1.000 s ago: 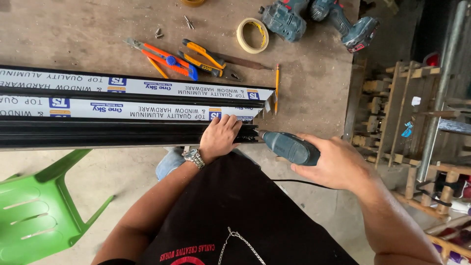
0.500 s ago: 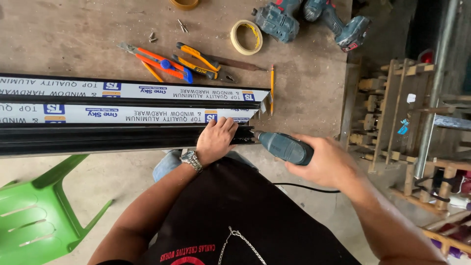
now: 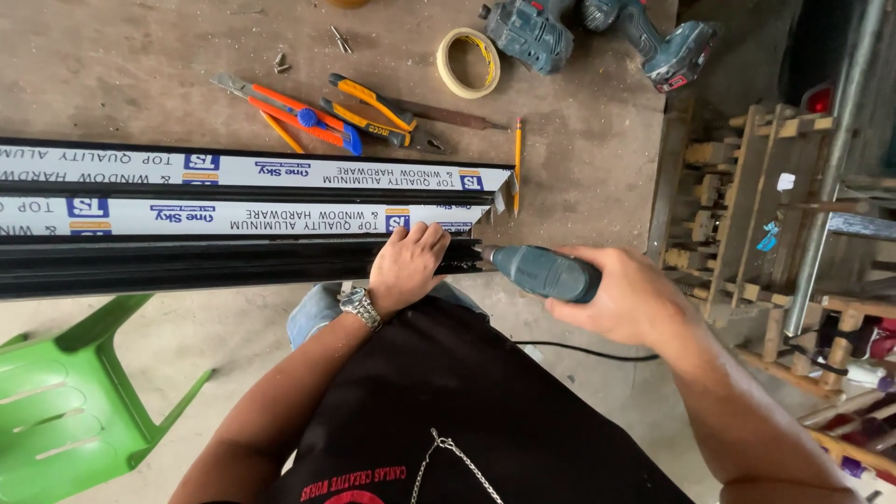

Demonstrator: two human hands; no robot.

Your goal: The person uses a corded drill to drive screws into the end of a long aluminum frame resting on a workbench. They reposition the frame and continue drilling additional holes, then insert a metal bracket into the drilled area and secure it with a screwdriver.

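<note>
Black aluminium window profiles (image 3: pixel 187 266) with white protective film (image 3: pixel 233 217) lie across a wooden workbench (image 3: pixel 121 65). My left hand (image 3: pixel 408 266), with a metal wristwatch (image 3: pixel 359 307), presses down on the nearest black profile close to its right end. My right hand (image 3: pixel 627 301) grips a teal corded drill (image 3: pixel 544 272), held level, its nose against the end of that profile beside my left fingers.
On the bench lie orange-handled snips (image 3: pixel 299 114), pliers (image 3: pixel 373 107), a tape roll (image 3: pixel 468 63), a pencil (image 3: pixel 516 163), loose screws (image 3: pixel 341 39) and two cordless drills (image 3: pixel 597 33). A green plastic chair (image 3: pixel 65 411) stands lower left; wooden racks (image 3: pixel 747 215) stand right.
The view has shifted slightly. My right hand has brought the drill a little further left, up to the profile's end. My left hand stays pressed on the profile.
</note>
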